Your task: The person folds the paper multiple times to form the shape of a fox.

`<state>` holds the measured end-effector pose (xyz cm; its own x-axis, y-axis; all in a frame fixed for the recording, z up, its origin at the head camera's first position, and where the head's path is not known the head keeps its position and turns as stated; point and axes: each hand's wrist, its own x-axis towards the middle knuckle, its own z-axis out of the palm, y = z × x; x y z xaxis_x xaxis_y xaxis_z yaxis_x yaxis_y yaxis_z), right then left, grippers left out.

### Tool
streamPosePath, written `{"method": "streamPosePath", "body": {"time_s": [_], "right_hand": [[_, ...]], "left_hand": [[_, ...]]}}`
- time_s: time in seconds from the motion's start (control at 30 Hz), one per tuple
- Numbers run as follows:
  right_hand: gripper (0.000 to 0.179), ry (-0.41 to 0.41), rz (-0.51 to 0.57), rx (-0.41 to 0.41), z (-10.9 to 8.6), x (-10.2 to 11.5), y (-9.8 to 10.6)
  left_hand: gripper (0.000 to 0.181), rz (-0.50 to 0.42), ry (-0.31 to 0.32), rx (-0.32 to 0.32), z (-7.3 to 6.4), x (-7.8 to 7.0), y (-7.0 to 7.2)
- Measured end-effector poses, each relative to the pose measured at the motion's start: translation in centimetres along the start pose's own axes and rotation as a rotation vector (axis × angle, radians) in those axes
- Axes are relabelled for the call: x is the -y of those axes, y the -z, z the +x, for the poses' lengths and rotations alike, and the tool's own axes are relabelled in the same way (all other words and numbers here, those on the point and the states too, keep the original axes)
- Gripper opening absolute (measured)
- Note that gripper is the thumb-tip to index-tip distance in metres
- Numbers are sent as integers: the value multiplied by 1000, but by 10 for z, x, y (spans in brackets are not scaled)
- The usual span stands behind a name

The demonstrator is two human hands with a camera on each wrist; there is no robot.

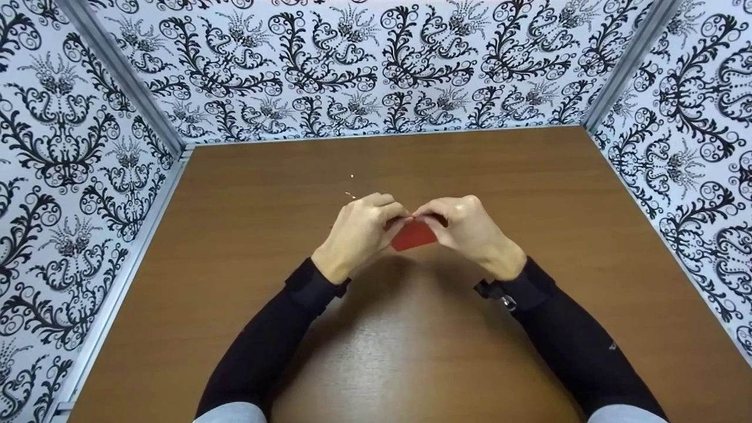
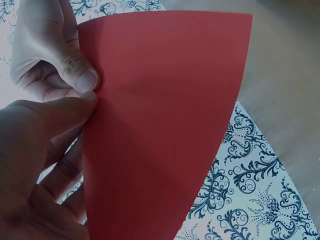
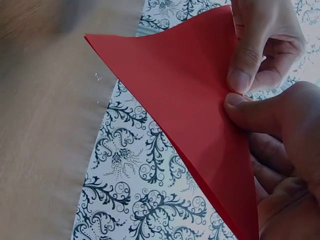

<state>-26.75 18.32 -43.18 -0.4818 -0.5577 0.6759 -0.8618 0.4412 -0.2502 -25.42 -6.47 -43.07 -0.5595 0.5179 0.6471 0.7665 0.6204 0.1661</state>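
Observation:
A piece of red paper [image 1: 415,235] is held up above the table between both hands. In the right wrist view the red paper [image 3: 175,95] looks folded, with two layers showing along its slanted edge. My left hand [image 1: 365,228] pinches one edge between thumb and fingers. Right beside it, my right hand [image 1: 470,229] pinches the same edge, and the thumb tips nearly meet. From the left wrist the red paper [image 2: 160,110] spreads away from the thumbs as a broad, slightly curved sheet. The hands cover much of it in the head view.
The brown wooden table [image 1: 264,194] lies beneath the hands. A few tiny white scraps [image 1: 351,194] lie on it just beyond the left hand. Patterned black-and-white panels [image 1: 376,70] on metal frames stand at the back and both sides.

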Motion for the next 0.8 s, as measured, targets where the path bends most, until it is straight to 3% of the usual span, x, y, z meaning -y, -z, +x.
{"method": "streamPosePath", "body": {"time_s": [0.27,0.57,0.8], "right_hand": [[10,-66,17,30,3,-6,10],[9,-153,-10,15,1,-20,31],[8,-197,-69,-26,-2,-30,46]], "left_hand": [[7,0,26,29,1,12,11],[10,-55,91,-21,2,36,30],[9,-77,118,-75,1,48,35]]}}
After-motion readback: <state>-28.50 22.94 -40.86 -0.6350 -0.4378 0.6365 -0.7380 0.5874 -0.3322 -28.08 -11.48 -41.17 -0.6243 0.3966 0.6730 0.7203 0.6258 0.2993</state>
